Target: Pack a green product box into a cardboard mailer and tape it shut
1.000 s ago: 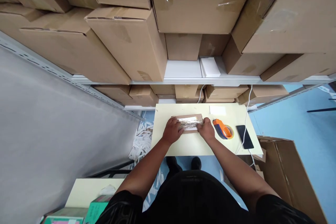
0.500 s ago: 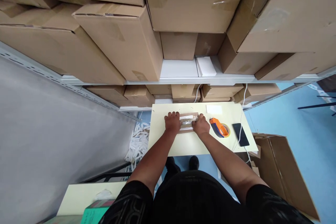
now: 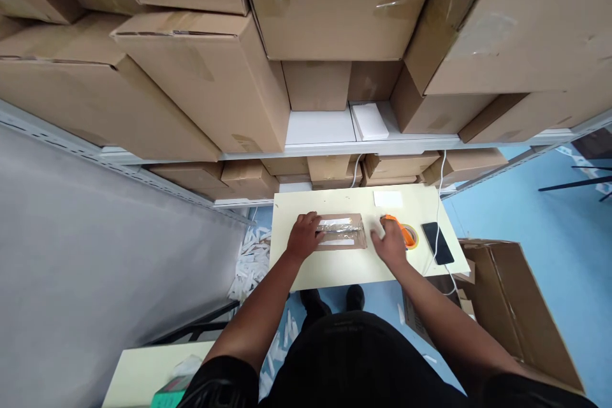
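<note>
A small flat cardboard package (image 3: 340,242) lies on the pale table, with shiny clear tape along its middle and white strips on either side. My left hand (image 3: 305,236) grips the package's left end, fingers on the far side and thumb on the near side. To the right of the package, my right hand (image 3: 392,243) reaches over the left part of an orange tape dispenser (image 3: 408,236). Its thumb is spread away from the fingers, and the fingertips partly cover the dispenser.
A phone (image 3: 437,243) lies on the table (image 3: 325,271) at right, a white cable (image 3: 438,204) crossing it. A white card (image 3: 387,199) is near the back edge. Shelves of cardboard boxes (image 3: 335,6) rise behind; an open carton (image 3: 516,306) stands at right, and paper scraps (image 3: 251,258) litter the floor.
My right hand has left the package's right end and moved right to the tape dispenser. My left hand stays at the package, which has shifted slightly toward me.
</note>
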Tool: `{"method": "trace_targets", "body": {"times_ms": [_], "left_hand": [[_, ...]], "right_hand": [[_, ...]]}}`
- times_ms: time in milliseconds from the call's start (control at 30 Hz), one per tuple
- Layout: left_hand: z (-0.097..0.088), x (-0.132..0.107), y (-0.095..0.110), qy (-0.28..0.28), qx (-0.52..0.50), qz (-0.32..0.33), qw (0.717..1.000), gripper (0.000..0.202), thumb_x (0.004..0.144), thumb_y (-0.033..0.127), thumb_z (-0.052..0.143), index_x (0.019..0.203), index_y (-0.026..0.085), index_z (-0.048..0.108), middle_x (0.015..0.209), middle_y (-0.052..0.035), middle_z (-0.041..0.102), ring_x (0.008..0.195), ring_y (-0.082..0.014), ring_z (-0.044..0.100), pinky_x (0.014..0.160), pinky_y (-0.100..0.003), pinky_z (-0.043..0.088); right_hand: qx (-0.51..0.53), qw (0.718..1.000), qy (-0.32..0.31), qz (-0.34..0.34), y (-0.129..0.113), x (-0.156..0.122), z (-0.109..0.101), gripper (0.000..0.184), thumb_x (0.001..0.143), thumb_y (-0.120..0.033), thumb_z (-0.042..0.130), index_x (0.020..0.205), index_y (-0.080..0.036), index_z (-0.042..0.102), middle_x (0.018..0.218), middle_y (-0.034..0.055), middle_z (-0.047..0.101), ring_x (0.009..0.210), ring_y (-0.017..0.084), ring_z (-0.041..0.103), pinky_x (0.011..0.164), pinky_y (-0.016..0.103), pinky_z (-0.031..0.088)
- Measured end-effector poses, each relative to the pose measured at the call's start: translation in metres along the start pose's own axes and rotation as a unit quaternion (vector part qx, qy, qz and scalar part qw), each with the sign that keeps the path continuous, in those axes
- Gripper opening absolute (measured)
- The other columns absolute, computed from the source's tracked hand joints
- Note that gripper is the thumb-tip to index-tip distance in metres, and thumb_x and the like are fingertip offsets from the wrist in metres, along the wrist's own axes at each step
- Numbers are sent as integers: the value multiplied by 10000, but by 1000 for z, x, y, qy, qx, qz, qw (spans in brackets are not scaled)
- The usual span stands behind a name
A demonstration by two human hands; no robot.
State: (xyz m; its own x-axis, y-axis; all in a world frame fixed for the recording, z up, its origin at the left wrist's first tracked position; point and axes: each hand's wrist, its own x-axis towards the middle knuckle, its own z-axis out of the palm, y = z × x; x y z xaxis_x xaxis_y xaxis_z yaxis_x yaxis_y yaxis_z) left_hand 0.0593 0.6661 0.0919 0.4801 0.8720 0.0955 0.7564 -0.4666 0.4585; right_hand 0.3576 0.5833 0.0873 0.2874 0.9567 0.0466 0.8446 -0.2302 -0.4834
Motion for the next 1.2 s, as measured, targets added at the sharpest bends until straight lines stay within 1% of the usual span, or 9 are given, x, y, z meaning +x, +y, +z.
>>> {"method": "trace_targets", "body": {"times_ms": [100,167,300,433,567,733,967,1067,1200], "left_hand": [[-2,-15,-5,2,-34,39,999,419,950,334,576,1355,234,626,1501,-113,526,1359,-354,455,1154,-578,406],[-1,-22,-3,3,-34,47,998,408,973,311,534,1362,229,630,1515,-107,529,1412,-343,430,1206,-587,353],[5,-31,7,6,-10,44,999,370,992,258,486,1318,236,659,1489,-91,573,1464,-326,408,1269,-606,239],[16,-37,17,13,-28,29,999,381,992,237,467,1328,225,646,1485,-95,583,1448,-304,440,1259,-573,276],[22,-39,25,30,-16,4,999,389,978,245,493,1339,197,631,1505,-127,562,1446,-332,436,1197,-576,336],[11,-34,23,15,6,25,1000,315,944,257,574,1230,212,698,1433,-144,617,1339,-359,521,1083,-574,410],[-12,-25,19,10,-103,-37,994,277,902,165,563,1095,215,755,1333,-92,691,1279,-295,568,1071,-472,429],[-20,-14,17,44,-254,-142,956,294,950,217,486,1059,208,760,1175,-82,745,1147,-247,643,1020,-396,473],[-23,-2,16,-32,-519,-282,807,377,956,475,532,1024,170,743,914,-70,736,780,-197,663,691,-309,521]], "right_hand": [[-141,988,11,55,52,-5,-8,413,909,-457,560,1167,-144,638,1154,223,657,1128,401,582,960,541,444],[-186,976,-41,100,76,1,-5,402,891,-481,586,1077,-138,679,1096,237,682,1082,403,607,905,525,464],[-210,960,-120,141,87,18,12,363,922,-459,522,969,-147,700,1025,214,708,1098,375,630,880,475,473],[-177,966,-97,164,66,20,2,348,914,-437,499,939,-148,689,955,194,712,978,332,670,812,411,469],[-33,985,-33,168,39,18,-51,283,876,-423,471,785,-207,630,699,70,651,684,238,603,616,318,408],[128,987,-85,37,-23,32,-102,402,889,-509,479,599,-232,480,537,-25,468,571,167,474,546,277,333],[127,960,-250,-10,-96,50,-42,575,810,-723,602,564,-211,513,526,-30,480,544,132,453,521,256,309],[120,953,-278,-34,-94,52,-20,588,811,-745,585,580,-206,550,550,-21,520,560,135,474,529,254,321],[113,941,-311,-68,-87,56,-12,596,811,-751,579,583,-201,574,545,-27,517,554,131,469,538,254,327]]}}
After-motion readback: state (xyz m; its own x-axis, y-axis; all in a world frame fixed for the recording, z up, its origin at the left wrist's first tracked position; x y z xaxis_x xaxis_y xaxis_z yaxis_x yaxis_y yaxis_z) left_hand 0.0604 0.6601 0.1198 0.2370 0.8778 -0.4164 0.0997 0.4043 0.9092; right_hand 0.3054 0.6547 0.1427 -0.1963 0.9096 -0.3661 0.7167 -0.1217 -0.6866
